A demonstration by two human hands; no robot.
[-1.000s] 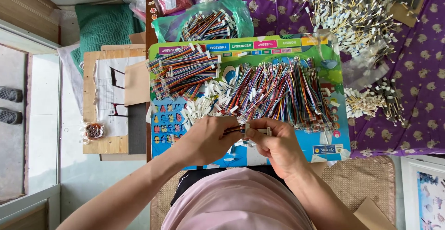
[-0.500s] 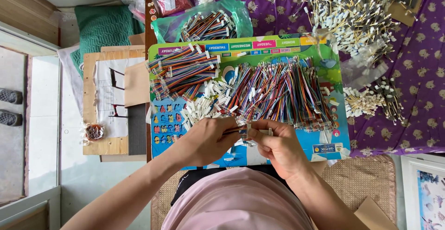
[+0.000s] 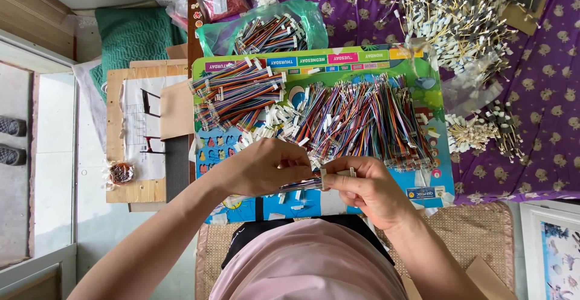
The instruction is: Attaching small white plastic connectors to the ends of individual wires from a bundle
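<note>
Your left hand (image 3: 266, 167) and right hand (image 3: 368, 188) meet just above your lap, both closed in a pinch on one small bundle of multicoloured wires (image 3: 302, 184) with a white connector (image 3: 323, 178) at its end; the left hand's fingers curl over the wires, while the right thumb and forefinger clamp the connector end. Against the frames from a second ago, little has shifted: the hands have stayed in the same spot at the near edge of the colourful board (image 3: 417, 194), with the right fingers only slightly re-set on the connector, so the work reads as fine handling of this one bundle rather than a move to another. At 12 o'clock from your hands lies the large fan of loose striped wires (image 3: 362, 119) spread over the board. At 11 o'clock sits a stacked pile of finished-looking wire bundles (image 3: 235, 97), and beyond it a green plastic bag (image 3: 266, 34) holding more. At 1 to 2 o'clock, on the purple patterned cloth (image 3: 544, 94), a heap of yellow-and-white wires (image 3: 459, 16) lies well apart. At 9 o'clock rests a wooden board with paper (image 3: 136, 131).
</note>
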